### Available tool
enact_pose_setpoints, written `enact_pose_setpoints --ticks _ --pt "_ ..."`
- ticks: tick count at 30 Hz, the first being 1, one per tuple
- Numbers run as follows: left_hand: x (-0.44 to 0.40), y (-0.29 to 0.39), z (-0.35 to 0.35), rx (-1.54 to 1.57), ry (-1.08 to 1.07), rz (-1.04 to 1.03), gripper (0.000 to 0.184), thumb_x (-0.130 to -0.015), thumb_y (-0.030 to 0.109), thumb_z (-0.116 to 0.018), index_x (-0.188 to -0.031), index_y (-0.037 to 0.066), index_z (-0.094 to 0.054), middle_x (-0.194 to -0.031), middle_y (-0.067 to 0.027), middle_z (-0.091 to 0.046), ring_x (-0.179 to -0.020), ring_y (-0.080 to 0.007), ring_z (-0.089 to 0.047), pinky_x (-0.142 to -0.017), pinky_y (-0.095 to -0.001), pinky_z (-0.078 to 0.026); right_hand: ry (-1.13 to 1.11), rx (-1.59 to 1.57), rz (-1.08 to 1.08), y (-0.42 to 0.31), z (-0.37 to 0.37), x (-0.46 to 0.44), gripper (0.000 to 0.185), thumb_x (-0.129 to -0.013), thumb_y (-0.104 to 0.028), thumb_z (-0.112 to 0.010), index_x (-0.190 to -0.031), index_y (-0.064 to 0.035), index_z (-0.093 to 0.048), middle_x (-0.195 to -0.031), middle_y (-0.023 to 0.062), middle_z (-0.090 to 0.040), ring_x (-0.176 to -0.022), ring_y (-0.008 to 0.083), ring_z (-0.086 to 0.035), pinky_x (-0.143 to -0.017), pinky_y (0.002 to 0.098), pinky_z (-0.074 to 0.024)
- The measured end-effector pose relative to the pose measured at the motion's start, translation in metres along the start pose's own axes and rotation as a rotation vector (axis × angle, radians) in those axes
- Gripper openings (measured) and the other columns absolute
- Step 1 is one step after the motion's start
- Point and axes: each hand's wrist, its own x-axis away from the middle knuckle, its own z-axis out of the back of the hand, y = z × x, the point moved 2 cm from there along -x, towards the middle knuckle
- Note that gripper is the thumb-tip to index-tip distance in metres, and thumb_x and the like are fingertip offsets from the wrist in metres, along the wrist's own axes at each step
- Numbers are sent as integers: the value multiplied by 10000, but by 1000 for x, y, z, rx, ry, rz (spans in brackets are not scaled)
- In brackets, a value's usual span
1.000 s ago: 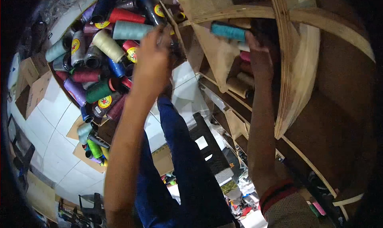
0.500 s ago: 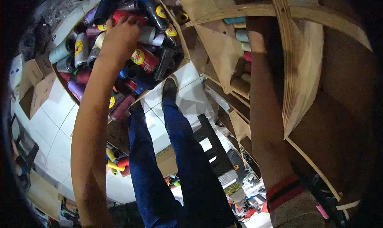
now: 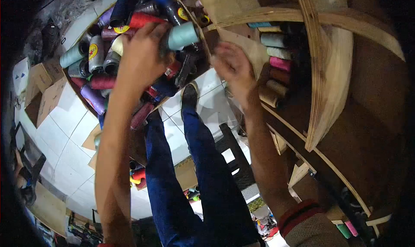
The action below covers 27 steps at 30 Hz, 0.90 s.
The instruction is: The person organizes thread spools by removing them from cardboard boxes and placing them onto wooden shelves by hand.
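Observation:
My left hand [image 3: 145, 52] is closed on a pale teal thread spool [image 3: 183, 36], lifted just over the heap in the cardboard box [image 3: 206, 52]. Around it lie many spools, among them a red spool [image 3: 145, 20], a grey spool [image 3: 96, 54] with a yellow label and a purple spool [image 3: 92, 97]. To the right of the teal spool, past the box's edge, my right hand [image 3: 233, 67] is empty, with its fingers loosely bent and apart. Its fingertips are a little blurred.
At the right, wooden shelving [image 3: 317, 74] with curved boards holds a row of spools, including a pink spool [image 3: 280, 64] and a tan spool [image 3: 269, 96]. White floor tiles [image 3: 69, 126] show below. Another cardboard box [image 3: 52, 93] stands at the left.
My left hand has picked up the teal spool from the heap. My right hand has come out of the shelf, leftward toward the box.

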Motion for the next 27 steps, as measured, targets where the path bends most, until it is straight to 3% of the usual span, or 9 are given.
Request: enact_pose_setpoints --ticks 2,9,12,16,17,19,21,23,27 --pt "16 13 -3 193 -86 40 545 -618 156 -710 -1132 65 -554 -1128 -125 -534 -1042 -297 -523 -890 -464 -370 -131 -531 -273 -2 -20 15 380 -775 -180 -705 -1086 -32 -545 -960 87 -623 -875 161 -598 -756 309 -486" --pt "67 38 -24 334 -215 127 553 -646 162 -702 -1163 47 -543 -1157 -148 -504 -1081 -335 -482 -900 -437 -356 -285 -299 -264 14 -17 40 392 -793 -233 -698 -1066 1 -541 -934 83 -621 -846 129 -589 -742 267 -474" --pt "78 22 -41 366 -136 203 491 -677 166 -682 -1129 24 -553 -1161 -155 -497 -1081 -349 -477 -890 -433 -365 -197 -323 -307 40 -5 49 390 -787 -244 -702 -1052 -2 -548 -914 77 -624 -848 125 -587 -755 264 -467" --pt "80 12 -37 -235 -56 175 435 -738 151 -610 -1158 74 -522 -1184 -133 -486 -1071 -315 -493 -835 -459 -410 -81 -10 -340 47 21 43 446 -764 -340 -703 -1044 -23 -560 -892 101 -624 -828 180 -595 -780 332 -462" --pt "82 6 -45 -330 -105 171 458 -725 139 -595 -1171 80 -505 -1212 -123 -469 -1085 -305 -480 -829 -454 -412 -1 -87 -300 54 26 39 481 -740 -381 -710 -1029 -25 -569 -905 123 -622 -820 227 -599 -790 355 -456" --pt "83 1 -46 -301 -144 173 453 -723 128 -598 -1165 83 -506 -1204 -129 -478 -1079 -319 -483 -830 -460 -411 172 189 -75 72 49 22 501 -729 -375 -720 -1036 -12 -562 -920 135 -620 -829 254 -601 -789 362 -460" --pt "83 -6 -49 -208 -197 204 460 -716 114 -608 -1163 83 -504 -1193 -132 -488 -1075 -333 -482 -837 -462 -410 276 295 -23 61 59 6 532 -715 -376 -731 -1047 -3 -550 -931 148 -620 -843 280 -604 -788 379 -466" --pt "82 -14 -56 -55 -261 271 479 -702 97 -623 -1164 82 -498 -1178 -133 -499 -1076 -347 -478 -852 -461 -409 304 227 -141 43 69 -11 572 -698 -384 -743 -1063 4 -534 -938 160 -619 -864 306 -607 -786 406 -472" --pt "79 -2 -45 -74 -189 292 476 -684 94 -659 -1132 85 -500 -1119 -137 -519 -1014 -356 -513 -829 -454 -428 408 453 -13 53 67 -53 600 -680 -405 -749 -1039 27 -538 -970 180 -622 -894 325 -615 -783 425 -485"
